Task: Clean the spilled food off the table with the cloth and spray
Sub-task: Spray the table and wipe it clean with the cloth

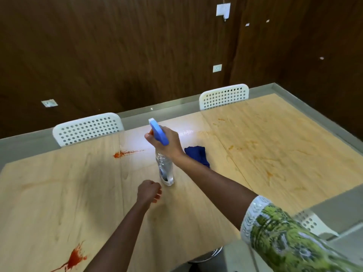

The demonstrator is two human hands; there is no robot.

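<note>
Light wood-grain tabletop (pixel 196 209), made of boards butted side by side, seams running near to far. On it: red-orange sauce splatter (pixel 75 259) at the near left edge; thinner red-orange smear (pixel 125 153) far left of centre, streaked to the right. Crumpled dark blue cloth (pixel 197 154) lies around centre, toward the far side. Right-hand board (pixel 275 154) shows faint orange streaks and smudges across most of its surface. Bright glare patch on the far centre boards.
</note>
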